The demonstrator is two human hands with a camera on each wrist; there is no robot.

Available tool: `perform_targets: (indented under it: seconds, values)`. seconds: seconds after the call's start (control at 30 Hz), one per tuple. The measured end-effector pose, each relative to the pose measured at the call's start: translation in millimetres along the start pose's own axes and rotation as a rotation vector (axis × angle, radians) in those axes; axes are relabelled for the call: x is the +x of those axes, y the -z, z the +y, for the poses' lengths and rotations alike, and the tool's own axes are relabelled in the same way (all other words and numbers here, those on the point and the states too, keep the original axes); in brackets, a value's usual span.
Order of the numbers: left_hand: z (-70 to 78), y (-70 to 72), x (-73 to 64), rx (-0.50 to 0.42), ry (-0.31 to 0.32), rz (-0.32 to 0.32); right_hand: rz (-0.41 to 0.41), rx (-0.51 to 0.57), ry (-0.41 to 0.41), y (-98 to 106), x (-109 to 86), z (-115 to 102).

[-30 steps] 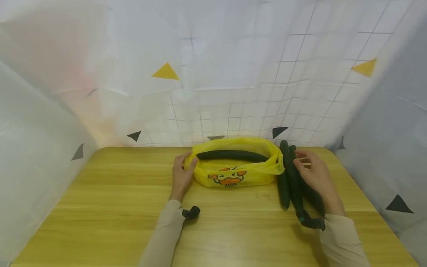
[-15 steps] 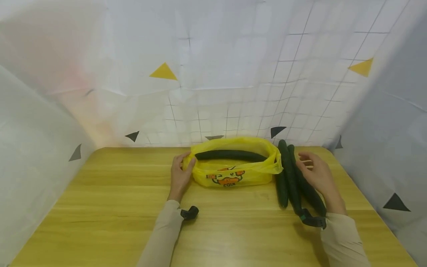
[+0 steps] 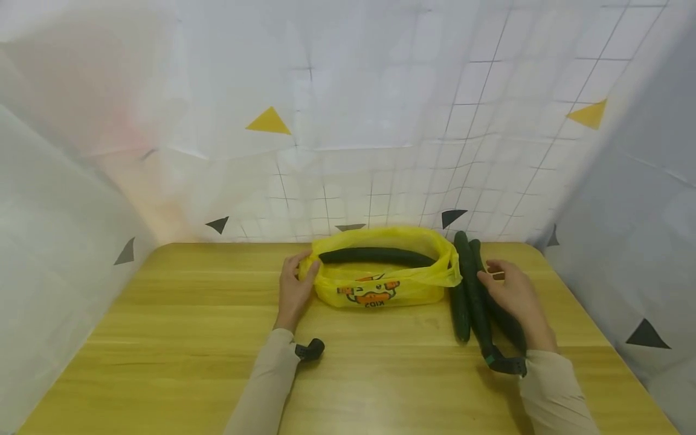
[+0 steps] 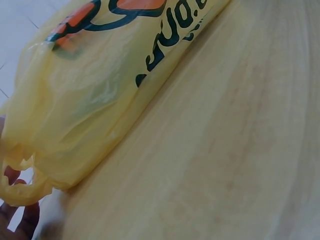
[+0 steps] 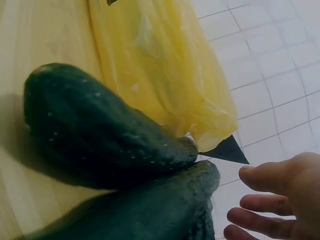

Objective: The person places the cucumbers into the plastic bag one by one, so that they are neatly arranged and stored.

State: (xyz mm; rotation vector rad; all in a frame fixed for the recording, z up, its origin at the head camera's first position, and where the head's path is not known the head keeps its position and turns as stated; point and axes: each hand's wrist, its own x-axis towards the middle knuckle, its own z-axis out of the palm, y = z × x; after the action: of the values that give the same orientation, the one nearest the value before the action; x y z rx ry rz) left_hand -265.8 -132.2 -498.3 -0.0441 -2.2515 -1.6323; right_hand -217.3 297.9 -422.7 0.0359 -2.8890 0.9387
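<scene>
A yellow plastic bag [image 3: 402, 295] lies on the table with its mouth spread, a cartoon print on its near side. Inside it a long dark green cucumber [image 3: 375, 255] lies crosswise. My left hand [image 3: 293, 290] grips the bag's left end; in the left wrist view its fingers [image 4: 30, 220] show at the handle loop. Right of the bag, three cucumbers [image 3: 473, 290] lie side by side, pointing away from me. My right hand [image 3: 516, 296] hovers beside them, fingers loosely bent and holding nothing. In the right wrist view, a gap shows between these fingers [image 5: 265, 202] and the cucumbers [image 5: 90, 130].
The wooden table [image 3: 163, 338] ends at a white sheet wall [image 3: 359, 121] with grid lines and triangle marks. More sheets stand at both sides. A black wrist camera mount [image 3: 311, 350] juts from the left sleeve, another [image 3: 505, 364] from the right.
My right hand drew slightly away from the cucumbers, then came back lower along them. The left hand and the bag have stayed in place. The head view has tilted slightly.
</scene>
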Motion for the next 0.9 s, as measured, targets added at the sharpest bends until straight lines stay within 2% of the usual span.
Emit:
perform_targets:
  seconds: [0.37,0.9]
  values:
    - [0.3,0.2,-0.3,0.002,-0.001,0.000,0.078,-0.115,0.066,-15,5.2,6]
    - [1.5,-0.8,-0.4,-0.005,-0.018,0.013,0.104,-0.199,0.007,-26,4.4,2]
